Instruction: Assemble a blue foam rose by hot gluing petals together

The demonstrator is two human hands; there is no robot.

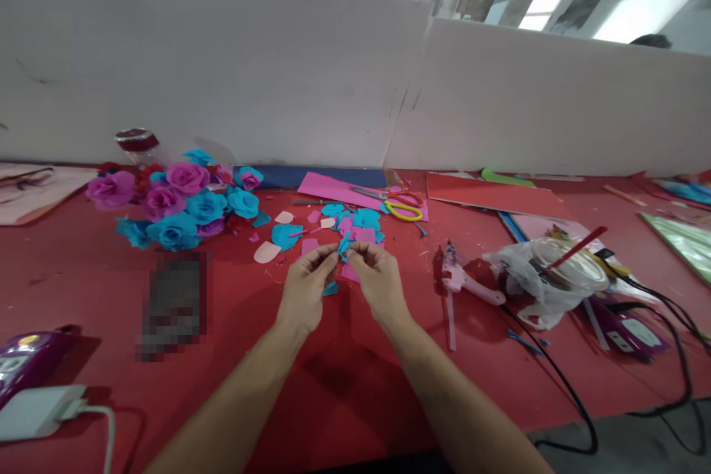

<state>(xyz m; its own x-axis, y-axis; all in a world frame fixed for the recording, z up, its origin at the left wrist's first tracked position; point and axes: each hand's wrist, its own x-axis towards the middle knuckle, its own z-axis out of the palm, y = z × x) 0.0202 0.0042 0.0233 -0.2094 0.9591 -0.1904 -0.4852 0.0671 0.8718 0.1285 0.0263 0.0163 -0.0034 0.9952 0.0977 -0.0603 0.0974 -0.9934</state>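
Note:
Between my two hands, above the red table (244, 385), is a small blue paper piece (344, 245). My left hand (311, 281) pinches it from the left with thumb and fingertips. From the other side my right hand (378, 274) grips it the same way. Its exact shape is partly covered by my fingers. Just beyond my hands lie blue paper cutouts (287, 236), pink paper scraps (365, 235) and pale petal-shaped pieces (267, 252). Scissors with red and yellow handles (404, 210) rest on a pink sheet (327, 189) behind them.
Purple and blue paper flowers (172, 231) stand at the left, by a pixelated dark patch. A pink glue gun (454, 278) with a black cord lies at the right, near a plastic bag (514, 278) and tub. A white charger (44, 412) sits front left. A white partition (222, 74) closes the back.

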